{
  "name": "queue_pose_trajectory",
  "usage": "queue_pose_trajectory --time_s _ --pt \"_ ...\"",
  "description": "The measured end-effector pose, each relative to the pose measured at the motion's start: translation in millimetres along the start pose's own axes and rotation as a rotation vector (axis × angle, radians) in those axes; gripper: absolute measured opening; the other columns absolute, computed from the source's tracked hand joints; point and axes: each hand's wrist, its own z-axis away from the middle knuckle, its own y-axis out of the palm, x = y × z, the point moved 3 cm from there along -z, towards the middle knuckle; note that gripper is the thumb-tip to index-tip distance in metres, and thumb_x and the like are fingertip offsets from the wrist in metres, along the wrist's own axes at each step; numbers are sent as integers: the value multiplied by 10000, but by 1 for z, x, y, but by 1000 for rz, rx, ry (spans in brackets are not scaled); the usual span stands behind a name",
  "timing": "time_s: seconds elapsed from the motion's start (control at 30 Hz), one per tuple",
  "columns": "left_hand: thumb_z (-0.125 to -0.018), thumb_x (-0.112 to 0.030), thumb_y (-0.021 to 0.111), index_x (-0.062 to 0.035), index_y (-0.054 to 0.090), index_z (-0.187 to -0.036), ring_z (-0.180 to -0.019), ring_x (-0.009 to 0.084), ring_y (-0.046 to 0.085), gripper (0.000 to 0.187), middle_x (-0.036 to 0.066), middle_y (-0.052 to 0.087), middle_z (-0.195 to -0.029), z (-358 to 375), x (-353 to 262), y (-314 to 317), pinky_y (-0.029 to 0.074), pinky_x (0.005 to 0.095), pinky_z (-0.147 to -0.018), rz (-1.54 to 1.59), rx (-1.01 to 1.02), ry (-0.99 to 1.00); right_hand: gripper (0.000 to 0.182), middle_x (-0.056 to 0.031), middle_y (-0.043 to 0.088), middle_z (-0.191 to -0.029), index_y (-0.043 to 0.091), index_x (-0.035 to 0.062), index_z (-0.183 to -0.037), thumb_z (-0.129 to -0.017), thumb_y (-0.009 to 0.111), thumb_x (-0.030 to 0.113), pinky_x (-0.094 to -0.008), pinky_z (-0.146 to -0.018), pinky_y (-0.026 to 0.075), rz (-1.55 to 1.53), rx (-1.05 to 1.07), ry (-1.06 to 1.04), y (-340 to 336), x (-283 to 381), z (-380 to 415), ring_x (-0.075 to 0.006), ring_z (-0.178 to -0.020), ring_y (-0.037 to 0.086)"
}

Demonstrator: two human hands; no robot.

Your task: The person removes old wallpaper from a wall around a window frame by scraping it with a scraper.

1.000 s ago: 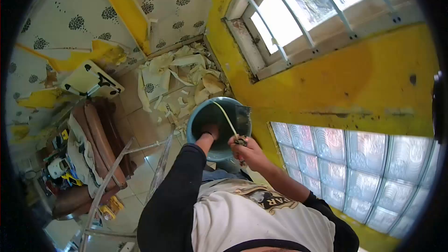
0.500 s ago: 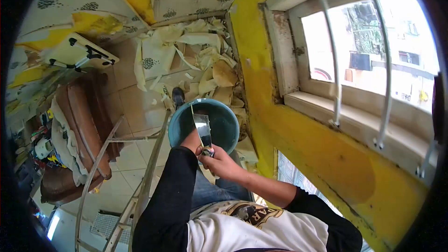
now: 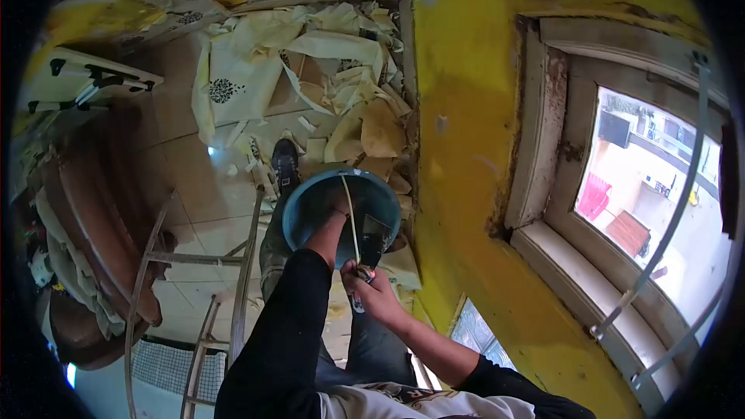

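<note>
My left hand (image 3: 334,209) reaches into a teal bucket (image 3: 306,202) and grips it from inside; the black sleeve runs down to the frame's bottom. My right hand (image 3: 374,289) is closed on the handles of a wide putty knife (image 3: 375,239) and a narrow pale-bladed scraper (image 3: 349,213). Both blades hang over the bucket's near rim. Whatever lies in the bucket is hidden in shadow.
A yellow wall (image 3: 466,147) with a barred window (image 3: 644,178) stands at right. Torn wallpaper scraps (image 3: 326,85) are heaped on the tiled floor by the wall. A metal ladder (image 3: 233,279) is below me, with my shoe (image 3: 284,161) beside it. A brown sofa (image 3: 85,233) sits at left.
The view has swung toward the window and down the wall. My right hand has turned the blades, so the thin scraper now points across the bucket. My left hand stays in the bucket.
</note>
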Motion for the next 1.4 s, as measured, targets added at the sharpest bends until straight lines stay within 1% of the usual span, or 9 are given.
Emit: queue_pose_trajectory --time_s 0.5,0.63,0.7,0.83,0.93,1.03,1.1,1.23,1.4 --pt "-796 -193 597 -98 714 -866 -854 359 667 166 157 692 -872 -48 43 50 530 429 -793 68 -6 100 108 56 480 -703 577 32 -995 -928 508 81 -210 -543 337 -153 -169 21 -45 -23 -61 -32 -588 413" --pt "-848 -142 565 -47 707 -908 -864 290 688 180 159 701 -890 -17 22 24 527 388 -731 476 542 -147 135 25 523 -768 556 41 -1031 -913 535 104 -207 -572 370 -183 -272 56 -74 -34 -66 -58 -664 479" --pt "-914 -148 522 -23 685 -1036 -1018 253 657 239 178 685 -1053 -5 -38 -43 513 347 -828 776 373 -162 134 21 525 -765 555 42 -1029 -912 539 106 -208 -573 373 -252 -351 69 -89 -43 -67 -59 -665 483" --pt "-1008 -224 416 -7 307 -1464 -1429 269 259 517 189 304 -1523 -51 -166 -36 192 357 -1157 1134 -174 457 111 27 549 -712 590 32 -946 -918 502 93 -242 -567 399 -202 -411 54 -107 -65 -63 -76 -625 499" --pt "-1028 -272 375 -18 204 -1502 -1463 282 138 565 185 190 -1566 -138 -210 49 119 369 -1179 1228 -185 283 118 12 571 -728 585 26 -875 -911 499 98 -255 -588 416 -242 -504 -32 -110 -62 -65 -90 -645 518" --pt "-1021 -264 392 -25 261 -1463 -1408 297 215 520 185 254 -1511 -163 -208 85 206 395 -1138 1108 -298 240 133 -4 582 -750 584 11 -875 -901 512 119 -269 -602 426 -199 -562 -55 -131 -63 -48 -90 -670 525" --pt "-1001 -225 445 -34 402 -1379 -1298 326 376 426 190 404 -1397 -162 -206 82 344 427 -1050 1010 -325 229 173 -44 654 -998 626 26 -1058 -933 571 134 -274 -849 481 -275 -459 -7 -154 -97 -40 -115 -920 601" --pt "-960 -165 528 -48 601 -1190 -1068 365 581 268 180 604 -1154 -165 -195 86 510 469 -887 870 -429 235 148 9 558 -758 589 26 -969 -893 538 143 -235 -579 402 -178 -524 24 -150 -67 -36 -83 -629 495" --pt "-926 -146 591 -73 691 -1024 -836 348 654 158 162 667 -972 -174 -183 80 552 492 -719 688 -560 428 162 6 547 -752 576 34 -1019 -888 557 127 -226 -560 382 -197 -512 53 -165 -72 -36 -73 -621 483"
